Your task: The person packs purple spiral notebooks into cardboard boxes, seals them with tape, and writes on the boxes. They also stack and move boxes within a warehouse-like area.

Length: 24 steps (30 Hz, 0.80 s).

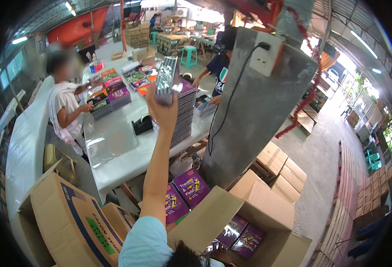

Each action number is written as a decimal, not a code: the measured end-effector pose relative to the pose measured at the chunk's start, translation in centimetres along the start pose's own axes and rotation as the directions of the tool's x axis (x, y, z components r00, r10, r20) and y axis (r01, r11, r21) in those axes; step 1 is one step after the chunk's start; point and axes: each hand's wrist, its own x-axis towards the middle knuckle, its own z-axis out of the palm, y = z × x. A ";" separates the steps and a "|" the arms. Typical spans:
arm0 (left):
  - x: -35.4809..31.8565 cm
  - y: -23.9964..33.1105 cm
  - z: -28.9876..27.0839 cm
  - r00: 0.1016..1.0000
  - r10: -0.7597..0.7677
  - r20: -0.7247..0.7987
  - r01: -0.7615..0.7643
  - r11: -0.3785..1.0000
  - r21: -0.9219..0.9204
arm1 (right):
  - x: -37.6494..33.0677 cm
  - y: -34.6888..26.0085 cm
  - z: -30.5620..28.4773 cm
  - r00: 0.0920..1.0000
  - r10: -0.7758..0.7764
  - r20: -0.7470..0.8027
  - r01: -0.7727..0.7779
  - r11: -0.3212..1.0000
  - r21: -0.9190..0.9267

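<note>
My left hand (pixel 162 110) is raised at the end of an outstretched arm, closed around a plastic-wrapped bundle of notebooks (pixel 167 78) whose shiny edge faces me. The bundle is beside the top of a tall stack of purple-covered notebooks (pixel 183 115) on the white table (pixel 115 153). Low in the picture, my right hand (pixel 221 255) reaches into an open cardboard box (pixel 271 242), next to wrapped purple notebooks (pixel 249 240) inside it. Shadow and hair hide most of its fingers. More purple notebooks (pixel 191 187) lie between the table and the box.
A grey pillar (pixel 253 107) with a socket and hanging cable rises right of the stack. A large carton (pixel 67 218) stands lower left. A black tape dispenser (pixel 141 125) sits on the table. One person (pixel 64 98) handles notebooks at left; another (pixel 218 73) is behind the pillar.
</note>
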 end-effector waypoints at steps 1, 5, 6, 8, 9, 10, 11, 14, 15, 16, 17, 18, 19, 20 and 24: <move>0.2 0.9 -2.3 0.973 0.222 0.058 -0.223 0.975 0.006 | 0.0 0.0 0.2 1.000 -0.015 0.001 0.015 1.000 0.007; -0.3 10.4 -10.4 0.969 0.240 0.057 -0.227 0.957 -0.178 | -0.9 2.0 3.0 0.997 -0.033 0.077 0.029 0.998 0.050; -1.1 12.9 -11.7 0.988 0.144 0.053 -0.127 0.961 -0.245 | 0.7 3.3 2.4 0.993 0.010 0.118 -0.019 0.998 0.068; -0.9 18.6 -15.3 0.994 -0.082 0.076 0.107 0.896 -0.431 | 3.9 4.3 -0.4 0.977 0.061 0.203 -0.080 0.993 0.088; -0.9 19.2 -18.9 0.983 -0.156 0.098 0.183 0.889 -0.419 | -0.8 -5.4 -8.8 0.934 -0.143 -0.328 0.271 0.881 0.388; -2.0 22.1 -18.9 0.937 -0.315 0.150 0.338 0.710 -0.617 | -0.2 -3.7 -9.9 0.832 -0.074 -0.550 0.386 0.790 0.477; -2.9 23.8 -20.2 0.894 -0.402 0.199 0.421 0.601 -0.679 | -3.3 -7.1 -13.8 0.793 -0.083 -0.604 0.577 0.425 0.698; -6.7 31.1 -22.0 0.637 -0.635 0.436 0.636 0.113 -0.764 | -14.2 -10.6 -24.1 0.471 -0.188 -0.862 0.815 -0.280 0.507; -8.5 32.4 -22.6 0.591 -0.606 0.533 0.672 0.004 -0.741 | -17.1 -11.6 -25.6 0.398 -0.080 -0.914 0.876 -0.261 0.405; -10.3 33.6 -23.2 0.538 -0.582 0.610 0.732 -0.037 -0.680 | -20.0 -12.6 -27.0 0.318 0.031 -0.948 0.927 -0.221 0.303; -12.7 35.4 -23.3 0.467 -0.533 0.706 0.757 -0.172 -0.630 | -21.8 -12.3 -26.8 0.255 0.190 -0.948 0.966 -0.005 0.258; -15.1 36.2 -24.5 0.316 -0.521 0.793 0.851 -0.214 -0.480 | -23.6 -12.3 -26.7 0.188 0.339 -0.922 0.942 0.205 0.267; -16.2 36.8 -25.4 0.141 -0.430 0.892 0.949 -0.197 -0.245 | -24.6 -10.4 -25.4 0.110 0.366 -0.924 0.900 0.359 0.249; -17.6 36.3 -26.6 0.094 -0.387 0.917 0.993 0.105 -0.057 | -25.9 -9.7 -24.0 0.148 0.359 -0.922 0.840 0.446 0.308; -21.5 31.8 -33.2 0.115 -0.399 0.910 0.392 0.860 0.328 | -29.4 -6.1 -20.6 0.284 0.216 -0.934 0.324 0.895 0.305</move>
